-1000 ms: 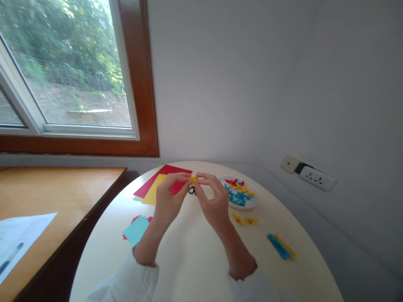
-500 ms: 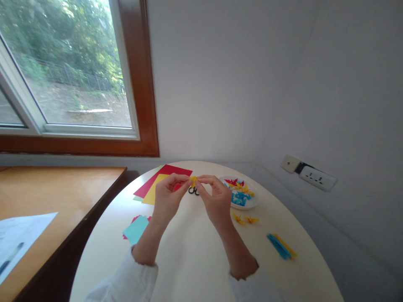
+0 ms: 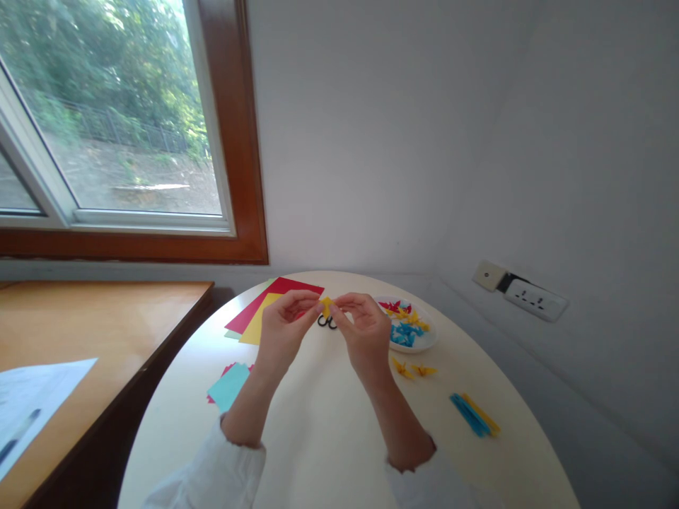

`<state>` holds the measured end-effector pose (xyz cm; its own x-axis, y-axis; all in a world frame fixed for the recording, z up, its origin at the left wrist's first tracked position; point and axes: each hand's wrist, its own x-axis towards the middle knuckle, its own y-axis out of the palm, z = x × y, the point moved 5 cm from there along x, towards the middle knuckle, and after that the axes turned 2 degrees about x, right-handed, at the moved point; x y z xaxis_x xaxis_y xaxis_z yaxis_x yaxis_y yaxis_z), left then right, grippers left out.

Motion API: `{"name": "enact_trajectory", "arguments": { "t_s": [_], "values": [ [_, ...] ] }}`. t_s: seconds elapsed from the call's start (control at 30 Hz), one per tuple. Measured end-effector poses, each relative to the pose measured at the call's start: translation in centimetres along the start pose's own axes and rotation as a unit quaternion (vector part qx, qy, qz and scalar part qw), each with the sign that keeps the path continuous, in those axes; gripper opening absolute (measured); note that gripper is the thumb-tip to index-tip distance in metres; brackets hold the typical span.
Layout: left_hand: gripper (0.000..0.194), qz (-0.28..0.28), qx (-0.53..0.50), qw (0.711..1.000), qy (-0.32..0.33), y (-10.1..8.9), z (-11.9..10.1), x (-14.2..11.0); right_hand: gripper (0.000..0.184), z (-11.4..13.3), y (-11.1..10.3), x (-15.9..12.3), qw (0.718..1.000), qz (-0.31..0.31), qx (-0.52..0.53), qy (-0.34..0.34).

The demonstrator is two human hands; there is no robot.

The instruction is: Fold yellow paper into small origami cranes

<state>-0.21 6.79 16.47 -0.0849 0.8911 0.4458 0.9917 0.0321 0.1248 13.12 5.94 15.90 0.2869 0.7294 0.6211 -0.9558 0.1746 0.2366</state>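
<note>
A small yellow paper crane (image 3: 327, 306) is pinched between my two hands over the far part of the round table (image 3: 329, 431). My left hand (image 3: 286, 329) grips one side of it with thumb and fingertips. On the other side, my right hand (image 3: 363, 334) does the same, so the fingertips hide part of its folds. Black scissor handles (image 3: 327, 322) show just below the crane. Close by my right wrist lie two loose yellow paper cranes (image 3: 414, 369).
Right of my hands, a white plate (image 3: 428, 344) holds red, yellow and blue cranes. Folded blue and yellow strips (image 3: 474, 415) lie nearer me. Coloured sheets (image 3: 255, 322) and small light-blue squares (image 3: 229, 386) lie on the left. A wooden desk (image 3: 122, 325) stands beside the table.
My fingers have shifted slightly on the yellow crane, and it looks more compact than a second ago. My right hand has moved a little to the right. Things on the table stay put.
</note>
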Motion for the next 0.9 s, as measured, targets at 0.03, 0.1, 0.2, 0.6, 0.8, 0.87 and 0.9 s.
{"name": "enact_trajectory", "arguments": {
  "t_s": [0.03, 0.1, 0.2, 0.6, 0.8, 0.87, 0.9],
  "values": [
    [0.019, 0.009, 0.004, 1.0, -0.004, 0.1, 0.0, 0.0, 0.01, 0.0, 0.0, 0.0, 1.0, 0.001, -0.004, -0.003],
    [0.02, 0.026, 0.017, 0.999, -0.013, 0.2, -0.2, -0.1, 0.01, 0.0, 0.0, 0.0, 1.0, 0.007, -0.014, -0.01],
    [0.016, 0.048, 0.037, 0.998, -0.022, 0.4, -0.3, -0.1, 0.009, 0.1, -0.1, 0.0, 0.998, 0.022, -0.047, -0.023],
    [0.009, 0.039, -0.084, 0.996, -0.017, 0.5, 0.5, 0.2, 0.011, 0.1, 0.7, -0.1, 0.989, 0.09, -0.116, -0.003],
    [0.01, 0.041, -0.138, 0.989, -0.046, 0.5, 0.8, 0.1, 0.014, -0.1, 1.0, -0.2, 0.982, 0.125, -0.138, 0.02],
    [0.012, 0.035, -0.139, 0.988, -0.057, 0.5, 1.0, 0.1, 0.014, 0.0, 0.9, -0.2, 0.982, 0.125, -0.143, 0.014],
    [0.013, 0.031, -0.138, 0.988, -0.061, 0.5, 1.1, 0.1, 0.013, 0.1, 0.9, -0.2, 0.981, 0.125, -0.146, 0.01]
  ]
}}
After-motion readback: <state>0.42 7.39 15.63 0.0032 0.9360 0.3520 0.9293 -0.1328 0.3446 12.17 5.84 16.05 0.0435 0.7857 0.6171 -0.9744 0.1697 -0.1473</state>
